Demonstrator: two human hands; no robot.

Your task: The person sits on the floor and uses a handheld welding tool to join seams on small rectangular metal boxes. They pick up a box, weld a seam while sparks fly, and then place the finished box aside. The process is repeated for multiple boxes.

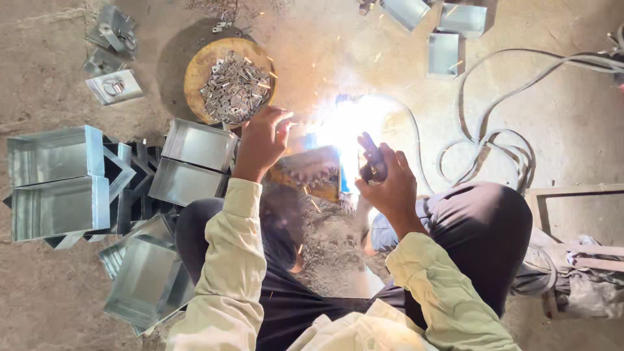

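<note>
Electrode holder [373, 166] beside metal boxes [195, 159]

We see the pan [195, 71] of clips [235, 86] beyond our left hand [261, 140], boxes [58, 182] stacked on the floor [39, 292] to its left, cables [494, 136] right of our right hand [387, 185]

Small metal-fabrication workshop, work done on the ground. Bare dirt floor [39, 305], dusty and littered. Bright welding arc [348, 123] throwing sparks just beyond the gripped electrode holder [374, 162]. Welding cables [487, 140] loop across the floor to the right of it. Stacks of galvanised sheet-metal boxes [58, 182] to the left, more boxes [445, 32] farther off. Round pan of small metal brackets [234, 84] just past the left hand [260, 140].
</note>
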